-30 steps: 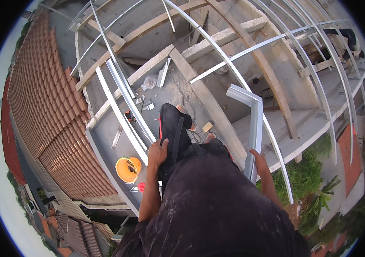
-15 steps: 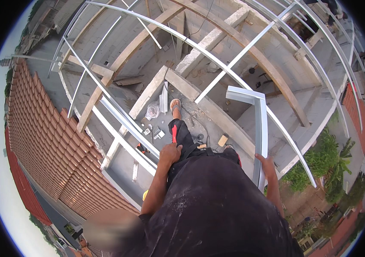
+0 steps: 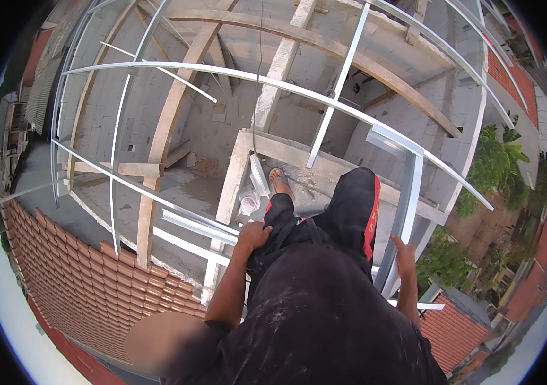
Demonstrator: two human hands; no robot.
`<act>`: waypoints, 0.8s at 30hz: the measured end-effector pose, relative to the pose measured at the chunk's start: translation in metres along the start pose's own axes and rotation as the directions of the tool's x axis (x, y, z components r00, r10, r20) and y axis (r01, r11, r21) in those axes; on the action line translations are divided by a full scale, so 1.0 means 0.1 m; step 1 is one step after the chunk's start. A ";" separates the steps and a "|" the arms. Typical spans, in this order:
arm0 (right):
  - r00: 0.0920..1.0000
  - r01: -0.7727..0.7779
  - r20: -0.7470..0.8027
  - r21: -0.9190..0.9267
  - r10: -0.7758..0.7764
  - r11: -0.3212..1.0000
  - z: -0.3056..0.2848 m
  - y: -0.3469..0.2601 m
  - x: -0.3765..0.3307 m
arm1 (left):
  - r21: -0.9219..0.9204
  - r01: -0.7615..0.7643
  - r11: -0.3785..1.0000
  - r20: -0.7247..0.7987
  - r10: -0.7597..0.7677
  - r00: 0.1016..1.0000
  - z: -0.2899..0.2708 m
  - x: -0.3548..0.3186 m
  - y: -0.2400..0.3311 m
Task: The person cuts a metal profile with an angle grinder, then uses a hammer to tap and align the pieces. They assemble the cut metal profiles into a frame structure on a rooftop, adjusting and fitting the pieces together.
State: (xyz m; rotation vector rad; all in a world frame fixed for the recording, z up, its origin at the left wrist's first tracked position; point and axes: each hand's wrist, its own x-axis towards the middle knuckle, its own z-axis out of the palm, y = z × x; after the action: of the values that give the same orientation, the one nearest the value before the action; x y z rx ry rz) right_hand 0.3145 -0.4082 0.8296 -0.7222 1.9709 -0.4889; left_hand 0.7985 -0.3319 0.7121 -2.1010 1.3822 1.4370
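My left hand (image 3: 255, 235) is closed at my left thigh, its fingers curled against the black trouser leg (image 3: 281, 215). Fingertips there are partly hidden. On the other side, my right hand (image 3: 404, 251) is at the edge of a bent silver metal channel (image 3: 409, 192), one finger laid along it and the others largely hidden. This channel slopes down from a long metal purlin (image 3: 344, 108) toward my right side. My left foot (image 3: 280, 178), in a sandal, stands on the grey ledge, and my right knee (image 3: 354, 192) is raised.
Several silver rails (image 3: 196, 224) run by my left hand. Curved wooden beams (image 3: 172, 109) and a concrete beam (image 3: 273, 86) span a deep drop ahead. A clear plastic container (image 3: 248, 203) sits beside my foot. Tiled roofing (image 3: 81, 256) lies left, and green plants (image 3: 479, 173) below right.
My view has turned and shifted. My right knee has come up, covering the small items on the ledge. My left hand remains at my thigh, my right hand at the channel.
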 end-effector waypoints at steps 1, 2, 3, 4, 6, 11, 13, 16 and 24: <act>1.000 0.026 -0.014 0.024 -0.026 0.999 0.03 -0.03 -0.04 | 0.030 -0.021 0.999 -0.006 0.022 1.000 -0.02 0.13 -0.12; 0.999 -0.037 0.031 0.031 0.036 0.999 0.03 -0.06 -0.06 | 0.064 -0.045 0.997 -0.006 0.045 0.999 -0.04 0.21 -0.21; 0.992 -0.106 0.079 0.025 0.103 0.994 0.00 -0.12 -0.03 | 0.074 -0.048 0.996 -0.009 0.049 0.999 -0.14 0.16 -0.20; 0.977 -0.172 0.127 0.015 0.169 0.985 -0.05 -0.13 -0.02 | 0.082 -0.052 0.995 -0.013 0.053 0.999 -0.24 0.13 -0.19; 0.971 -0.180 0.171 0.068 0.166 0.981 -0.10 -0.05 0.09 | 0.122 -0.047 0.991 -0.034 0.051 0.998 -0.44 0.25 -0.15; 0.957 -0.196 0.242 0.138 0.159 0.971 -0.10 -0.11 0.34 | 0.184 -0.031 0.982 -0.103 0.051 0.993 -0.60 0.30 0.06; 0.957 -0.184 0.257 0.188 0.133 0.965 -0.11 -0.06 0.50 | 0.214 -0.038 0.976 -0.118 0.065 0.991 -0.69 0.24 0.26; 0.958 -0.178 0.265 0.238 0.112 0.955 -0.20 0.17 0.83 | 0.137 -0.023 0.990 -0.156 0.045 0.987 -0.69 0.16 0.42; 0.945 -0.239 0.295 0.320 0.143 0.917 -0.75 0.50 1.56 | -0.361 -0.118 0.925 -0.598 -0.132 0.791 -0.65 0.09 0.81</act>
State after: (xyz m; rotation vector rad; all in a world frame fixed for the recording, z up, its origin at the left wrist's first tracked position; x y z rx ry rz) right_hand 0.1753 -0.4716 0.7345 -0.3404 1.6224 -0.5740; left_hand 0.7724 -0.4216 0.7597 -3.0265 1.3514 1.1172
